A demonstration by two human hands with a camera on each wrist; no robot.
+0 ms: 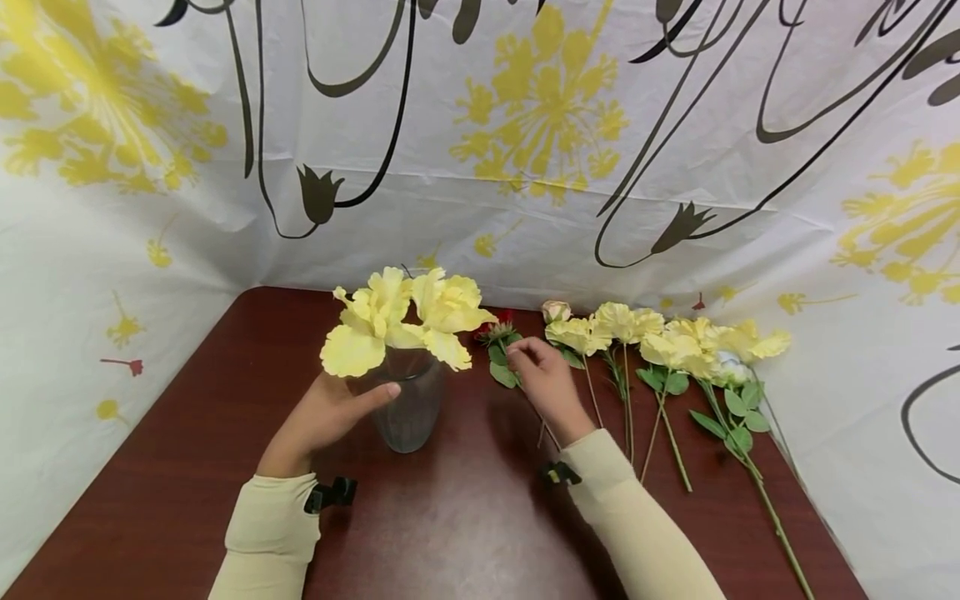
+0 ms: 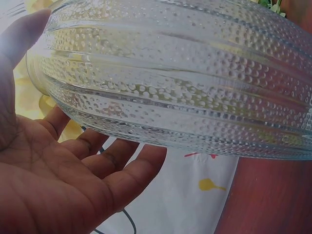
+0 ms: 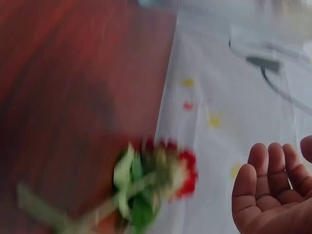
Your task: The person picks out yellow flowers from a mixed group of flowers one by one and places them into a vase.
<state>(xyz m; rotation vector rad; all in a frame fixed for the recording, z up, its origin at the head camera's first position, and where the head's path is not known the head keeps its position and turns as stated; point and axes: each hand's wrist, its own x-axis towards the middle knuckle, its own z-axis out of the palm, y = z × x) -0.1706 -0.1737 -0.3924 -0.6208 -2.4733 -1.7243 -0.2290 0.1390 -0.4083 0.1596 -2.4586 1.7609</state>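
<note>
Here at the near side, two pale sleeves [image 1: 270,529] reach in over the dark red table [image 1: 450,521], both forearms angled inward. The left hand [image 1: 322,417] wraps the upper part of the glass vase [image 1: 408,408] from its left side, thumb over the front near the rim, fingers bent along the far side, and the vase stands just left of the table's middle. That looks like the weighty, breakable piece: rigid glass, likely slick, though the raised dots and ribs should help a palm; I'd hold it round the body, below the rim. Two yellow blooms [image 1: 450,312] spread over its mouth, and they look feather-light and floppy, best taken by the stem. To the right, the right hand [image 1: 551,383] hangs over the table, wrist bent inward, fingers loosely curled just beside the red flower [image 3: 187,173]; its wrist view is badly smeared, but the fingers seem to hold nothing. That flower's thin stem looks stiff enough to pinch, below the leaves. Beyond, the loose yellow flowers [image 1: 678,346] lie fanned on the right with a pink rose [image 1: 556,311], and behind everything hangs the patterned white cloth [image 1: 405,200].
</note>
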